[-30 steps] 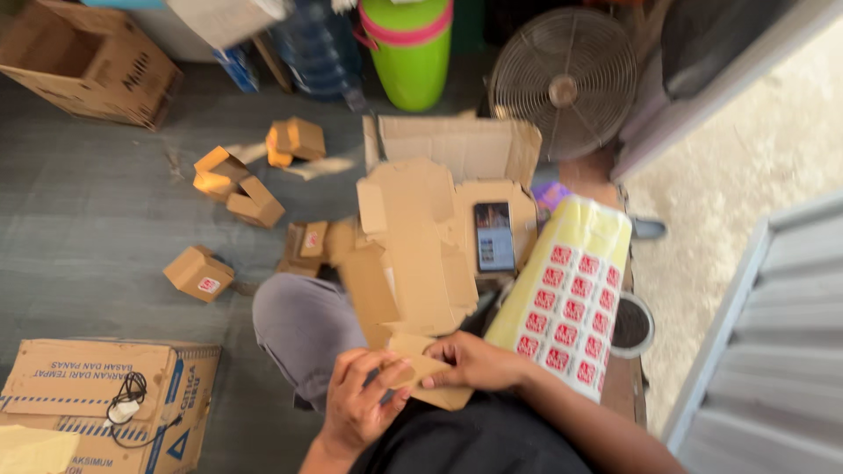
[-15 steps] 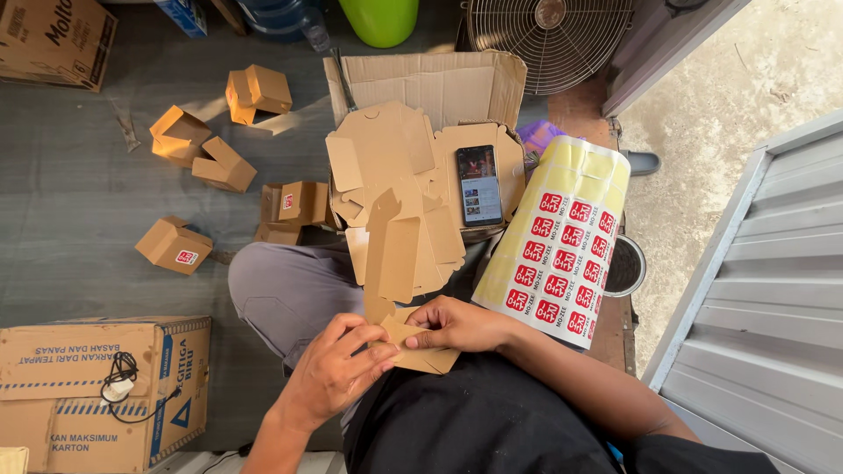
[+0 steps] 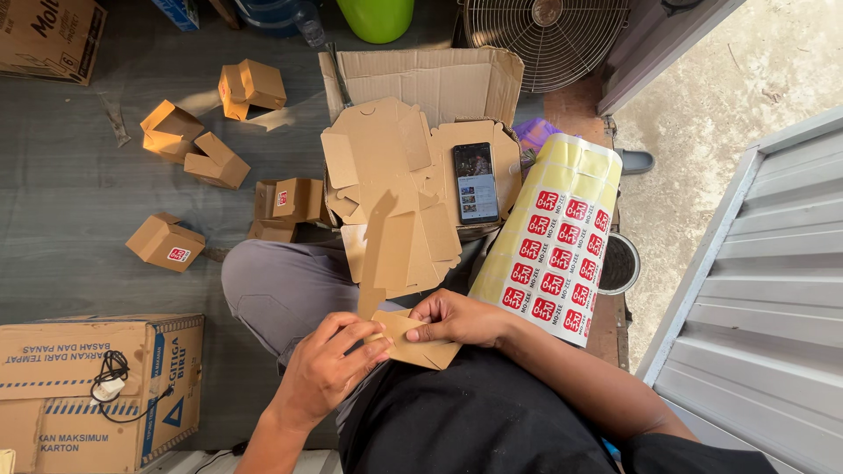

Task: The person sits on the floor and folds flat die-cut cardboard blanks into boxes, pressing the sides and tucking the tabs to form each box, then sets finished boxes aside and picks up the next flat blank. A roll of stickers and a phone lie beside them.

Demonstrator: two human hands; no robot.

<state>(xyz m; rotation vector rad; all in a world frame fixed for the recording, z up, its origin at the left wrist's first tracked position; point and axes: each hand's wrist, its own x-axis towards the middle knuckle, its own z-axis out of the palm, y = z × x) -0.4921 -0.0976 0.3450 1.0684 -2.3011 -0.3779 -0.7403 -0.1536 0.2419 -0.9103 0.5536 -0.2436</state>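
My left hand (image 3: 329,369) and my right hand (image 3: 457,318) both grip a small flat brown cardboard box blank (image 3: 414,345) over my lap, with one long flap standing up from it. Just beyond, a stack of unfolded cardboard blanks (image 3: 391,197) lies on an open carton (image 3: 439,79), and a smartphone (image 3: 476,183) with a lit screen rests on the stack. A large yellow roll of red square stickers (image 3: 553,241) leans by my right forearm.
Several folded small brown boxes (image 3: 167,241) lie scattered on the grey floor at left, some with red stickers. A big printed carton (image 3: 97,386) with a white charger on it stands at lower left. A floor fan (image 3: 546,35), green container (image 3: 379,16) and metal shutter (image 3: 764,298) border the area.
The view has shifted down and steadied. My hands have kept working the same blank, and its long flap now stands more upright.
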